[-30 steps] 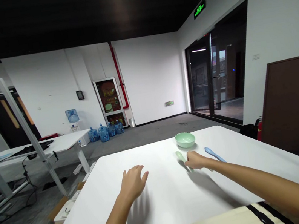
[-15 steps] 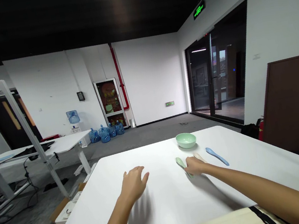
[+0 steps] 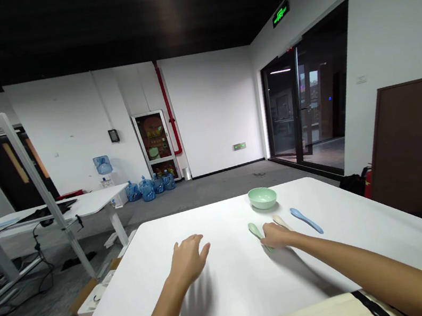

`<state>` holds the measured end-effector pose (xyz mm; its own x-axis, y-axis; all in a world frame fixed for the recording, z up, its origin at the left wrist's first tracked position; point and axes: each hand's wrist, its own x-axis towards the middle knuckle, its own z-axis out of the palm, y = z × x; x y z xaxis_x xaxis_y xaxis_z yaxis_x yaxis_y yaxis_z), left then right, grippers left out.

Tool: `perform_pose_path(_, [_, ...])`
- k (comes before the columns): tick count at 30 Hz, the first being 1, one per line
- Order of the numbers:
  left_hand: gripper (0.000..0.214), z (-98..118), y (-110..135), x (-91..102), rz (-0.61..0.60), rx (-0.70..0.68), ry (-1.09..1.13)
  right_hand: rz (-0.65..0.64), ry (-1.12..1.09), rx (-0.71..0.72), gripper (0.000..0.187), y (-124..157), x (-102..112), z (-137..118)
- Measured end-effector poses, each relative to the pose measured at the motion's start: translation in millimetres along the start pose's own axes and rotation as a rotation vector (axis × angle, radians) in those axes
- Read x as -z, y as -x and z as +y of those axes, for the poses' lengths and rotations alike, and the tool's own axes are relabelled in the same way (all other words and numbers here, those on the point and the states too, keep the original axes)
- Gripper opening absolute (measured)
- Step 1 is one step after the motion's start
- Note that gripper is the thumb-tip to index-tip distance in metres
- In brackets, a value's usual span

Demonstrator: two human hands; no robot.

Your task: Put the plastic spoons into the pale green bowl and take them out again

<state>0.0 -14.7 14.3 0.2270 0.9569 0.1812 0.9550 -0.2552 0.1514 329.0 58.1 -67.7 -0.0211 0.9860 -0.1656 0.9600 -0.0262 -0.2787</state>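
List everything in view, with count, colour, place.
table: one, white, under the hands
bowl: one, pale green, far table edge
cream spoon: one, cream, below the bowl
green spoon: one, pale green, left of the cream spoon
blue spoon: one, blue, right of the cream spoon
water jugs: four, blue, on the far floor
fire extinguisher: one, red, beyond the table
left hand: one, open, over the table
right hand: one, over the green spoon

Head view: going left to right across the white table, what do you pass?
Left hand → pale green spoon → cream spoon → blue spoon
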Motion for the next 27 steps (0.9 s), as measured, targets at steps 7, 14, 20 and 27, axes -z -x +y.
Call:
perform_pose_path(7, [0.049, 1, 0, 0.5, -0.005, 0.002, 0.005, -0.004, -0.03, -0.008, 0.032, 7, 9, -4])
perform_pose_path(14, [0.048, 1, -1, 0.9, -0.002, -0.002, 0.006, 0.117, -0.033, 0.016, 0.048, 20, 48, 0])
perform_pose_path(20, [0.048, 0, -3, -1.4, 0.01, 0.001, 0.0, 0.316, 0.011, 0.071, 0.057, 42, 75, 30])
perform_pose_path(27, [0.048, -5, -6, -6.5, 0.036, 0.001, 0.0, 0.349, 0.019, 0.092, 0.07, 62, 70, 61])
